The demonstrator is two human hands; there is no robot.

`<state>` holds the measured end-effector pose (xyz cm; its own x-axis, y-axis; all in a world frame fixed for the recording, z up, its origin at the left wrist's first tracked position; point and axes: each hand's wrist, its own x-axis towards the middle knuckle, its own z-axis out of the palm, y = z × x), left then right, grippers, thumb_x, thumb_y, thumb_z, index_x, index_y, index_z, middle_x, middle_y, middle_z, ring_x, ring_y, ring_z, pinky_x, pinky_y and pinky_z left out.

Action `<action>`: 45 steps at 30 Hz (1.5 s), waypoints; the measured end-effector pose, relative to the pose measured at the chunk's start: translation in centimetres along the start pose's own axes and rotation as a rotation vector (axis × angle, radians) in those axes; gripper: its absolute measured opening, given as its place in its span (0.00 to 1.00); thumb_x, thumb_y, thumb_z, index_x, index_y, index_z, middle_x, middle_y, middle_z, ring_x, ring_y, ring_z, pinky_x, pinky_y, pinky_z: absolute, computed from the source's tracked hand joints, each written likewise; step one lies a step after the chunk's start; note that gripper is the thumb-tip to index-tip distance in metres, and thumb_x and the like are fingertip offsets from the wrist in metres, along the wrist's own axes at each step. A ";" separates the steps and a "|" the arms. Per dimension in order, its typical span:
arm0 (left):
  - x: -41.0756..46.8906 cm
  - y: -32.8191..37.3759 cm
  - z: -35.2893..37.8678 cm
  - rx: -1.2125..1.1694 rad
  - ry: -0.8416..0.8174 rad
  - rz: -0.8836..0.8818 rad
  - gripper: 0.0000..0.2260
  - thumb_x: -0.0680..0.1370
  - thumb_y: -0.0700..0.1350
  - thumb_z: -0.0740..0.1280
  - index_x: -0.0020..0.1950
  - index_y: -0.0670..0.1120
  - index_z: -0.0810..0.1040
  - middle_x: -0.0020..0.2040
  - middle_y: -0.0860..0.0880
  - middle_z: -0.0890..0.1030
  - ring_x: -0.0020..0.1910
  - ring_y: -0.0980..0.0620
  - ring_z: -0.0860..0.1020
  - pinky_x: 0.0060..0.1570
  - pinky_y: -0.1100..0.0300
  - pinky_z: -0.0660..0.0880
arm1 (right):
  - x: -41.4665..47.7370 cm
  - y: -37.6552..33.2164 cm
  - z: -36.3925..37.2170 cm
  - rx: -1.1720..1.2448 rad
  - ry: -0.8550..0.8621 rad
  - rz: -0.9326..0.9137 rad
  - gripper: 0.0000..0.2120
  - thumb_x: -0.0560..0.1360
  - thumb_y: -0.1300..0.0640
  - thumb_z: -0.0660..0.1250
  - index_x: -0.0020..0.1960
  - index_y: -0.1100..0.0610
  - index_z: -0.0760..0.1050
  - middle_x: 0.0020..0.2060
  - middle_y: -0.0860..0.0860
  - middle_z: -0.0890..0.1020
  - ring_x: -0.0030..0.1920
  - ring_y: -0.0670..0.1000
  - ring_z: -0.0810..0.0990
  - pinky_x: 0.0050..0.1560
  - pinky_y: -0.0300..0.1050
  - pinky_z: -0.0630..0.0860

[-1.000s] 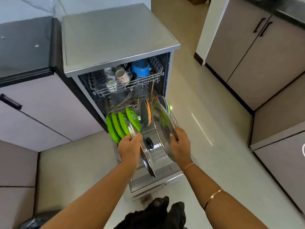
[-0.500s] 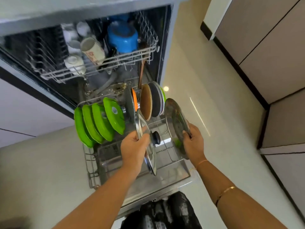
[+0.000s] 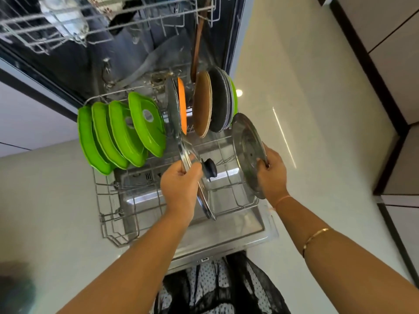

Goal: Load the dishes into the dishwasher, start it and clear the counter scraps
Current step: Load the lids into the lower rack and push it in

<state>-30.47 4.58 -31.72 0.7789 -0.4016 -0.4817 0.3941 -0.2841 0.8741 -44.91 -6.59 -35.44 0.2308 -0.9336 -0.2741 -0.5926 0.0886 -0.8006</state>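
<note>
A: Pale floor tiles all round, dishwasher door down, lower rack (image 3: 118, 214) pulled out. Left hand (image 3: 181, 189) is closed round the rim of the glass lid (image 3: 192, 155), knob facing right; right hand (image 3: 271, 175) pinches the edge of the steel plate (image 3: 248, 155), held upright just right of the lid.

B: Good way to seat them?

A: I'd lower each on edge into the bare tines under the hands, behind them the green plates (image 3: 122, 132) and the brown plate (image 3: 203, 105), one at a time.

B: Anything unclear?

A: Upper rack (image 3: 95, 30) is cut off, its cups blurred; counter out of view
</note>
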 end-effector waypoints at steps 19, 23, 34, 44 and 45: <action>-2.2 -0.6 0.9 0.017 -0.114 -0.036 0.06 0.64 0.43 0.68 0.26 0.47 0.77 0.32 0.60 0.79 0.39 0.52 0.74 0.44 0.52 0.73 | 0.8 2.1 -1.4 -0.331 -0.176 0.170 0.11 0.79 0.61 0.58 0.60 0.58 0.71 0.48 0.57 0.78 0.46 0.57 0.78 0.50 0.50 0.78; -2.5 -1.3 0.7 0.053 -0.125 0.022 0.20 0.59 0.52 0.68 0.33 0.35 0.70 0.34 0.54 0.73 0.42 0.52 0.72 0.44 0.50 0.71 | 0.2 2.2 -1.5 -0.293 -0.185 0.227 0.08 0.80 0.57 0.58 0.57 0.59 0.71 0.48 0.57 0.79 0.44 0.55 0.77 0.46 0.45 0.75; -3.2 -1.0 1.4 0.054 -0.159 0.035 0.17 0.61 0.49 0.70 0.36 0.35 0.73 0.34 0.54 0.74 0.40 0.54 0.71 0.44 0.51 0.70 | -0.7 1.4 -1.5 -0.163 -0.114 0.241 0.33 0.74 0.52 0.69 0.73 0.56 0.57 0.68 0.57 0.68 0.65 0.59 0.71 0.62 0.53 0.72; -3.4 0.2 2.9 0.174 -0.264 0.013 0.16 0.71 0.43 0.70 0.26 0.54 0.71 0.26 0.57 0.70 0.31 0.53 0.68 0.37 0.55 0.67 | -3.3 -2.6 0.1 -0.029 -0.138 -0.014 0.11 0.79 0.52 0.60 0.50 0.57 0.77 0.41 0.50 0.78 0.44 0.50 0.77 0.51 0.54 0.78; -3.6 0.2 3.0 0.147 -0.290 0.001 0.12 0.70 0.46 0.70 0.29 0.51 0.72 0.30 0.53 0.73 0.33 0.51 0.70 0.39 0.54 0.68 | -3.2 -3.1 0.3 0.007 -0.230 0.087 0.14 0.79 0.47 0.59 0.48 0.56 0.76 0.40 0.49 0.79 0.44 0.51 0.78 0.52 0.56 0.77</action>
<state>-34.60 3.38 -30.00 0.5993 -0.6275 -0.4970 0.3022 -0.3975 0.8664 -43.55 -3.75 -32.23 0.3492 -0.8190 -0.4554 -0.6124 0.1683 -0.7724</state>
